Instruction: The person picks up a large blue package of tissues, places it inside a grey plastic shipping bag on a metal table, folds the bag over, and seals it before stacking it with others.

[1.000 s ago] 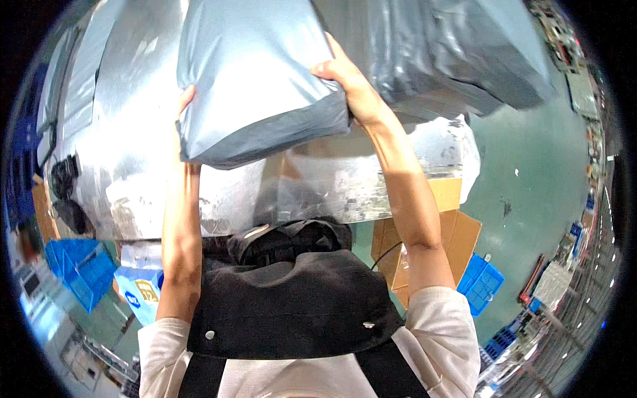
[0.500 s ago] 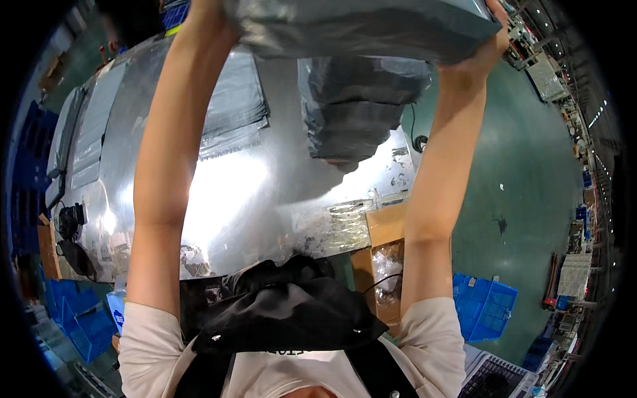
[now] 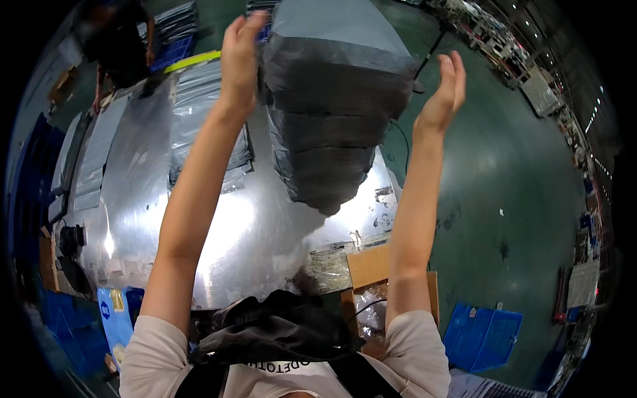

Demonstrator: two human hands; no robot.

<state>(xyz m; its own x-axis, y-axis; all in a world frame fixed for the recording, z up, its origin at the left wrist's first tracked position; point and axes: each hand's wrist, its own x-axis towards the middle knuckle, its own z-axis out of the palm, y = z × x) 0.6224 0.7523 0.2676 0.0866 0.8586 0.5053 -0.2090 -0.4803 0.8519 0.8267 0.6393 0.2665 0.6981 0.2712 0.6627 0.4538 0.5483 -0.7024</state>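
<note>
A tall stack of grey plastic-wrapped packages (image 3: pixel 332 86) rises from the metal table (image 3: pixel 265 265). My left hand (image 3: pixel 239 63) is raised beside the stack's upper left side, fingers stretched out and holding nothing. To the right of the stack, apart from it, my right hand (image 3: pixel 440 99) is raised too, its fingers extended and nothing in it. A pile of flat grey plastic bags (image 3: pixel 199 113) lies on the table beyond my left forearm.
Another person (image 3: pixel 119 46) stands at the far left corner. Flat grey bags (image 3: pixel 99 156) lie along the left side. Below right are an open cardboard box (image 3: pixel 368 265) and a blue crate (image 3: pixel 482 337). A black round device (image 3: pixel 71 239) sits at the table's left edge.
The grey package held up between both hands now rests on top of the stack. My hands have let go and moved apart from it.
</note>
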